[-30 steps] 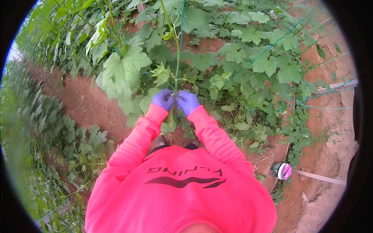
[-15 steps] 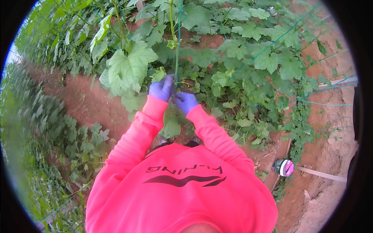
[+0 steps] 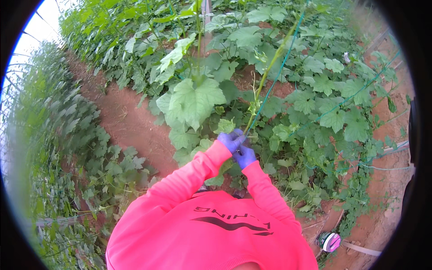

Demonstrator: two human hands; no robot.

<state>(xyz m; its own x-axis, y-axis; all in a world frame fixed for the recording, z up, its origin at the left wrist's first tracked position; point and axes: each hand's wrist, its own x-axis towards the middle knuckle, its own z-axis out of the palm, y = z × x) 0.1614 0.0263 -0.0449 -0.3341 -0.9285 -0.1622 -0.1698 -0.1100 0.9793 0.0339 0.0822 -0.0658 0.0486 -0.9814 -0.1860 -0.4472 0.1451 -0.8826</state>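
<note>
Both hands wear purple gloves and work close together in front of my body, low on a climbing vine. My left hand (image 3: 231, 140) is closed round the lower part of the green vine stem (image 3: 270, 67) and a green string (image 3: 276, 80) that runs beside it. Just below and to its right, my right hand (image 3: 245, 157) has its fingers drawn together against the left hand; whatever they pinch is hidden. A small leaf (image 3: 225, 126) stands up beside my left hand. Broad lobed leaves (image 3: 196, 101) hang to the upper left of my hands.
Dense leafy vines (image 3: 333, 90) spread ahead and to the right, with another row (image 3: 67, 130) at the left. Reddish bare soil (image 3: 128, 119) lies between the rows. A round container with a pink and white top (image 3: 331, 242) sits at the lower right, next to a pale strip (image 3: 362, 248).
The vine stem and string, upright before, now slant toward the upper right. My hands stay together low on the vine but appear lower and farther right as the view has shifted.
</note>
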